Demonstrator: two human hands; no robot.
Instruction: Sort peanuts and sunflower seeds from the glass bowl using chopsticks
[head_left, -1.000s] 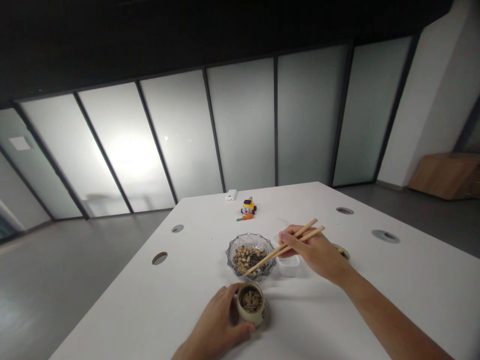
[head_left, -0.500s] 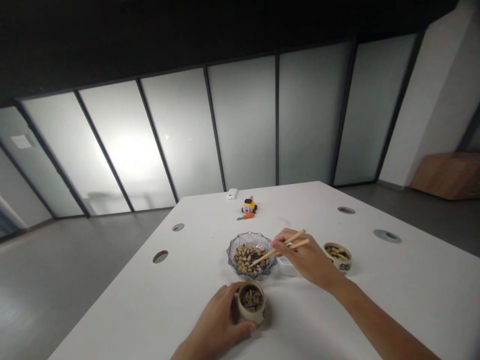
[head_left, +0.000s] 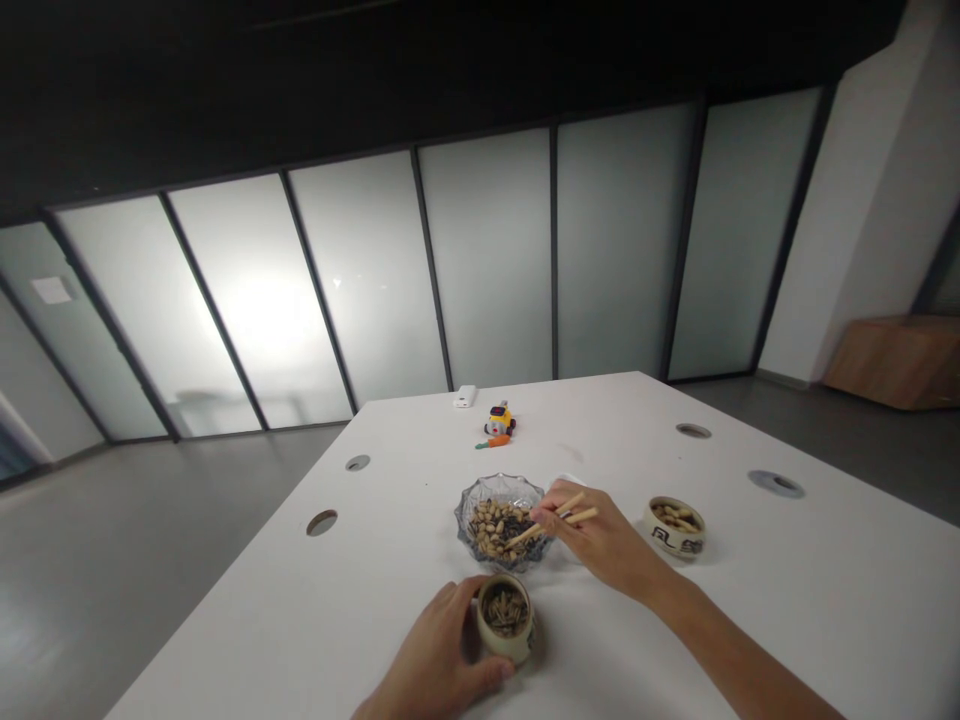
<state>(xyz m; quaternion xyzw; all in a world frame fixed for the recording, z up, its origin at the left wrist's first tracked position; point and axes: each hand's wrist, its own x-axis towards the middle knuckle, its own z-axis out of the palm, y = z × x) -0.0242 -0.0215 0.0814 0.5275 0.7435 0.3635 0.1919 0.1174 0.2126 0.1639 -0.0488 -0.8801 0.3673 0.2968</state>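
My left hand is wrapped round the side of a small cream ceramic cup on the table. Sunflower seeds lie inside it. With my right hand I grip a pair of wooden chopsticks, their tips down among the nuts in a scalloped glass bowl. This bowl holds tan pistachios and dark seeds; whether the tips pinch anything is too small to tell. A white container is mostly hidden behind my right hand.
Right of my right hand stands a cream ceramic bowl holding peanuts. Farther back on the white table are a toy carrot, a yellow toy vehicle and a white box-like object. Round holes pierce the tabletop.
My right hand and the chopsticks have tilted and shifted slightly, with the tips still in the glass bowl. The whole view has moved a little. My left hand stays on the cup.
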